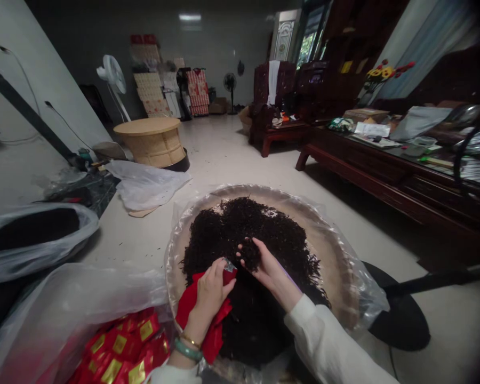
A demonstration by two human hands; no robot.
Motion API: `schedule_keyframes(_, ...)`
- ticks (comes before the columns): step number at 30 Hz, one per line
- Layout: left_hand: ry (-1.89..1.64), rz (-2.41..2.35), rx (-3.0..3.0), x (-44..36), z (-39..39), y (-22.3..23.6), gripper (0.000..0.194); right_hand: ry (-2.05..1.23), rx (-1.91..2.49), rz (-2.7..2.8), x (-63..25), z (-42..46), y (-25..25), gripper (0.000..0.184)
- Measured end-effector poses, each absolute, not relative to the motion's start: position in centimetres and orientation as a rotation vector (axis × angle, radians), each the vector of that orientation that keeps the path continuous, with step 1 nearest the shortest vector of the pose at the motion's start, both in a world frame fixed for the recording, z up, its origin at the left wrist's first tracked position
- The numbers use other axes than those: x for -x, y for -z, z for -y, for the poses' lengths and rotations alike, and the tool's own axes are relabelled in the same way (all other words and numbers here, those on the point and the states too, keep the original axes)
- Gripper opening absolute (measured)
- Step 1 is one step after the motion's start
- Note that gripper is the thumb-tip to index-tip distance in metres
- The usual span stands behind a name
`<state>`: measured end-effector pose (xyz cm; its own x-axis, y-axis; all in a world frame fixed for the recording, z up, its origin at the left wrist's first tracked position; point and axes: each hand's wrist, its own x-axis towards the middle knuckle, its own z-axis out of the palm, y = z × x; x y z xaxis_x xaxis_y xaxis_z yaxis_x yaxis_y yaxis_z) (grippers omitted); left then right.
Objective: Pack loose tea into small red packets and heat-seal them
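My left hand (210, 289), with a jade bangle on its wrist, grips a small red packet (229, 273) whose silvery inner edge faces up. Cupped in my right hand (270, 270) is a clump of dark tea leaves (250, 255), just right of the packet and apart from it. Both hands are above a wide round tray (338, 250) lined with clear plastic, where a large heap of loose tea leaves (256, 216) lies. Under my left forearm, flat red pieces (213, 344) rest at the tray's near left edge; whether they are packets I cannot tell.
At lower left, a clear plastic bag (116, 288) holds many red-and-gold packets (120, 345). Another bag (90, 224) with dark contents stands behind it. A black round stand base (404, 325) touches the right side. A long wooden table (384, 176) runs along the right; a round woven drum (152, 144) stands farther back.
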<state>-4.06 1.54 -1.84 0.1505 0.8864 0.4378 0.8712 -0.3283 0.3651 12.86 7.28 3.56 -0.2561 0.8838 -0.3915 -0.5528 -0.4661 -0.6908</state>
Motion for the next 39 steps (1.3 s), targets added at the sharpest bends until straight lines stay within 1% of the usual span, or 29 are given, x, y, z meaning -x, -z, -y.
schedule_keyframes(2, -0.871, -1.801, -2.371, 3.7, -1.7, 1.7, 0.051, -1.938, 0.813, 0.31, -12.7, -7.0, -4.5, 0.018)
schedule_keyframes(6, -0.796, -1.837, -2.379, 3.1, -1.7, 1.2, 0.056, -1.837, 0.718, 0.338, -11.7, -6.3, -5.9, 0.026)
schedule_keyframes(10, -0.763, -1.871, -2.412, 2.9, -1.5, 0.9, 0.057, -1.744, 0.788, 0.553, -10.9, -5.7, -5.5, 0.04)
schedule_keyframes(13, -0.742, -1.931, -2.414, 3.0, -1.5, 1.0, 0.057, -1.67, 0.876, 0.836, -10.9, -5.4, -4.5, 0.056)
schedule_keyframes(14, -0.734, -1.95, -2.411, 3.0, -1.5, 1.1, 0.057, -1.638, 0.914, 0.957, -11.0, -5.3, -4.1, 0.058)
schedule_keyframes(16, -0.728, -1.973, -2.399, 3.1, -1.5, 1.4, 0.055, -1.518, 0.993, 1.267, -11.4, -5.0, -3.6, 0.052)
schedule_keyframes(19, -0.754, -1.971, -2.378, 3.3, -1.5, 1.8, 0.052, -1.165, 1.078, 1.789, -12.3, -4.5, -3.3, 0.032)
schedule_keyframes(20, -0.776, -1.955, -2.381, 3.4, -1.4, 1.9, 0.052, -1.046, 1.098, 1.929, -12.6, -4.4, -3.4, 0.027)
schedule_keyframes(23, -0.844, -1.841, -2.435, 3.5, -1.1, 1.8, 0.058, -0.824, 1.179, 2.219, -13.1, -4.3, -4.0, 0.022)
schedule_keyframes(27, -0.897, -1.729, -2.493, 3.6, -0.9, 1.5, 0.064, -0.707, 1.286, 2.324, -12.8, -4.6, -5.1, 0.019)
schedule_keyframes(29, -0.914, -1.729, -2.485, 3.7, -1.0, 1.6, 0.063, -0.703, 1.298, 2.28, -12.2, -4.7, -5.4, 0.027)
schedule_keyframes(33, -0.943, -1.744, -2.471, 3.9, -1.1, 2.4, 0.059, -0.817, 1.173, 2.199, -11.5, -4.3, -5.6, 0.053)
schedule_keyframes(35, -0.957, -1.765, -2.462, 4.0, -1.1, 2.7, 0.058, -0.86, 1.096, 2.233, -11.8, -4.2, -5.9, 0.064)
schedule_keyframes(37, -0.973, -1.778, -2.46, 4.0, -1.1, 2.8, 0.058, -0.885, 1.059, 2.281, -12.3, -4.0, -6.4, 0.068)
schedule_keyframes(39, -1.003, -1.776, -2.471, 4.0, -1.1, 2.7, 0.058, -0.866, 1.088, 2.32, -12.8, -3.9, -7.0, 0.064)
